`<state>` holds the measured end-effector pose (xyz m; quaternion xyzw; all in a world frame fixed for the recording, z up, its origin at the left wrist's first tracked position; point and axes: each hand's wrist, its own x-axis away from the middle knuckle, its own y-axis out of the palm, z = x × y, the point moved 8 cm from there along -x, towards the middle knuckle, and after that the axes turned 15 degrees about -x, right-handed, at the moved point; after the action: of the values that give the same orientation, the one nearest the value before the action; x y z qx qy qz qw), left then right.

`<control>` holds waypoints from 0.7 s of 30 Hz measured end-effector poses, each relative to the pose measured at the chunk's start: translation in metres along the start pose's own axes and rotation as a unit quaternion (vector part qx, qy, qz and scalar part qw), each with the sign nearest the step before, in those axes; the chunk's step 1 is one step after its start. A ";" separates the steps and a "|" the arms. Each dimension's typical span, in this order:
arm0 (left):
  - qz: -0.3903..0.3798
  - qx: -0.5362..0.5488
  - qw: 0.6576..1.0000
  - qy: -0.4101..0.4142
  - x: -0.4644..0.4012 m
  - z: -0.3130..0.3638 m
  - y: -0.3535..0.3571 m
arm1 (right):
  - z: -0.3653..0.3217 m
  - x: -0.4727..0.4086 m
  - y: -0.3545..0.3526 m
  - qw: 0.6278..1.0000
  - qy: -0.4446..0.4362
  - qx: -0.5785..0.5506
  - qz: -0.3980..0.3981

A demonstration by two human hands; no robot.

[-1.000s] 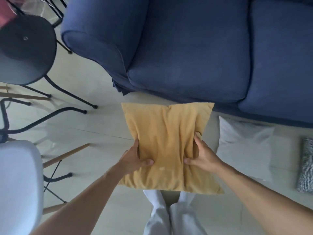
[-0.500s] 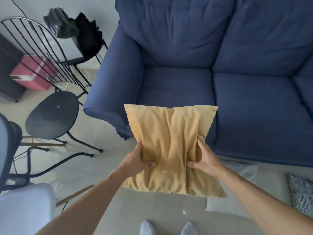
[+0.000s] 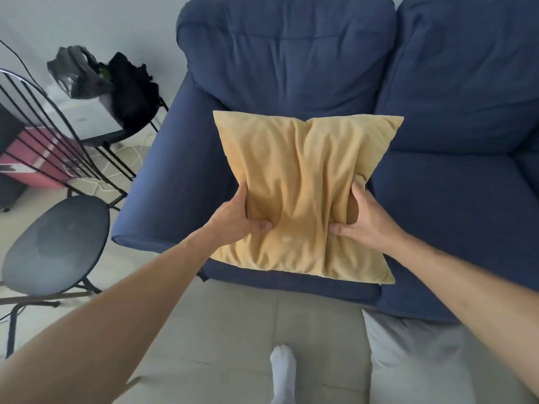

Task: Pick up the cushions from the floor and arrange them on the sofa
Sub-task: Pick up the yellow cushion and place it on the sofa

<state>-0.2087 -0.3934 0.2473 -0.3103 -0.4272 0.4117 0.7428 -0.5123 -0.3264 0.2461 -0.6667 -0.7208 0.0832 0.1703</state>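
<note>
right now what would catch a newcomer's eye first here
The mustard yellow cushion at centre frame, gripped at its sides by the left hand and right hand over the seat of the blue sofa. At left stands a black wire chair.

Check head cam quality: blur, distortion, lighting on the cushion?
Head view: cushion and both hands, left and right, sharp, no motion blur; wide-angle bowing stretches the forearms and chair at the edges; soft even daylight, no glare, faint shadows in the cushion folds and under it on the sofa.
</note>
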 end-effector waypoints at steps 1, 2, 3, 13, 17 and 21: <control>0.007 -0.001 1.000 0.006 -0.017 0.001 -0.006 | 0.000 -0.017 -0.004 1.000 -0.003 0.004 0.007; 0.012 0.002 1.000 0.008 -0.035 0.000 -0.012 | 0.000 -0.034 -0.007 1.000 -0.003 0.008 0.012; 0.017 0.005 1.000 0.010 -0.052 -0.002 -0.018 | 0.000 -0.050 -0.009 1.000 -0.004 0.012 0.016; 0.087 -0.026 0.995 0.045 -0.220 -0.015 -0.079 | 0.003 -0.212 -0.029 0.992 -0.001 0.077 0.100; 0.088 -0.044 0.994 0.043 -0.280 -0.018 -0.092 | 0.011 -0.262 -0.036 0.983 0.006 0.121 0.138; 0.065 -0.073 0.995 0.030 -0.317 -0.028 -0.081 | 0.029 -0.285 -0.025 0.978 0.018 0.148 0.147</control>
<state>-0.2493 -0.7120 0.1807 -0.4034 -0.4125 0.4173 0.7021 -0.5306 -0.6078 0.1895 -0.7339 -0.5918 0.2012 0.2659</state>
